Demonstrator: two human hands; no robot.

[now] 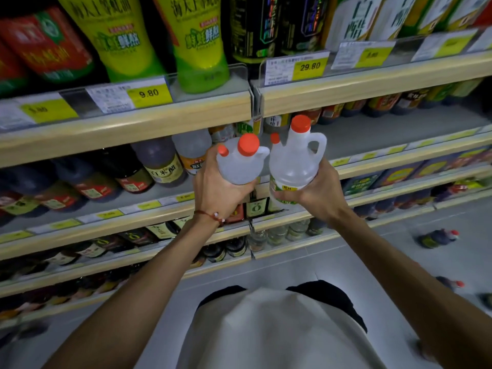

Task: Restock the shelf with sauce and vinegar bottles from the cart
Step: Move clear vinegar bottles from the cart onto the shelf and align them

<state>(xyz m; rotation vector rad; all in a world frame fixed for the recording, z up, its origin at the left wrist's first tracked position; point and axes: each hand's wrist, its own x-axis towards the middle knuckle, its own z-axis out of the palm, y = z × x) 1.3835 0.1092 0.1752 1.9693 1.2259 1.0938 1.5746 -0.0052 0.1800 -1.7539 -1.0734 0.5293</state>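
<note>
At the middle shelf's front edge: two white vinegar jugs are held up side by side, just short of the grey shelf deck [372, 133]; neither is set down yet.
Left jug [239, 166]: cupped from below by the left grip [213, 190], fingers curled round its belly; it is tilted toward the shelf.
Right jug [292, 161]: clasped low on its labelled base by the right grip [319, 193] and carried nearly upright. Whether the two jugs touch cannot be told.
Risk, slipping: each jug is held by one hand on smooth plastic and the moulded handles are left unused, so a jug could be lost if tipped further.
Risk, knocking: the tall caps could be struck against the upper shelf lip [372, 89] on the way in, and the rice vinegar bottle [165, 166] close by on the left could be toppled.
Risk, footing: a dark sauce bottle [436, 237] is seen lying on the floor [346, 262] and could be stepped on.
Jug material: translucent white plastic, rounded shoulders, a loop handle, one large and one small orange-red cap each.
Shelf material: matt grey deck, pale wood-grain lip, clear price strip with yellow tags.
</note>
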